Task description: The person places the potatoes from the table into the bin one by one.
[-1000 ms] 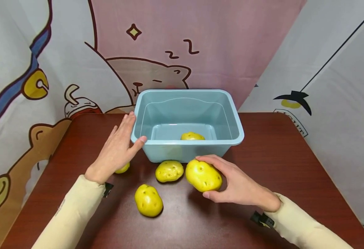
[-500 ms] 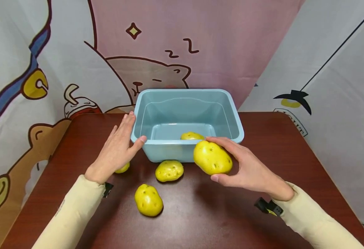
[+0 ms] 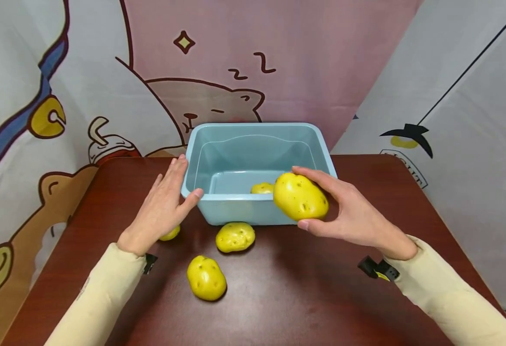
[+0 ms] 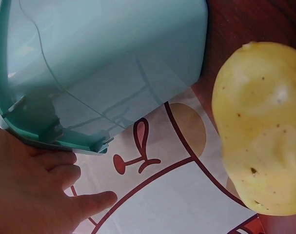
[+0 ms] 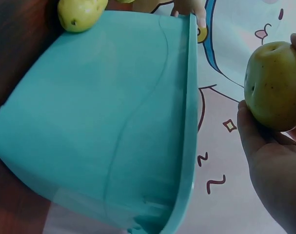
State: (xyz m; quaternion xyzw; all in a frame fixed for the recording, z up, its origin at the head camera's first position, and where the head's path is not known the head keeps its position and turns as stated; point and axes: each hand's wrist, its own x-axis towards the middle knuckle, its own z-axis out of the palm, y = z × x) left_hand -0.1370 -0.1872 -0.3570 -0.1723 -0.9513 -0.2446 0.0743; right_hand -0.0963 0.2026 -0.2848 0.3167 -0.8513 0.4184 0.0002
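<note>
My right hand [image 3: 348, 209] grips a yellow potato [image 3: 300, 196] between thumb and fingers, raised in front of the right part of a blue plastic bin [image 3: 235, 209]. In the right wrist view the held potato [image 5: 275, 87] shows beside the bin's rim. With fingers straight, my left hand [image 3: 158, 204] touches the bin's left side, its thumb at the front rim corner. Inside the bin lies one potato [image 3: 261, 188], partly hidden by the held one. On the table, a potato [image 3: 235, 237] sits at the bin's front and another [image 3: 207, 278] lies nearer me.
A further potato [image 3: 170, 233] lies mostly hidden beneath my left wrist; one potato [image 4: 262, 129] looms large in the left wrist view. The brown table [image 3: 322, 298] extends on both sides of the bin. Behind it hangs a printed cartoon curtain [image 3: 305, 62].
My right hand has lifted the potato from beside the front potato upward and slightly right, to the height of the bin's front rim. The left hand has stayed in place.
</note>
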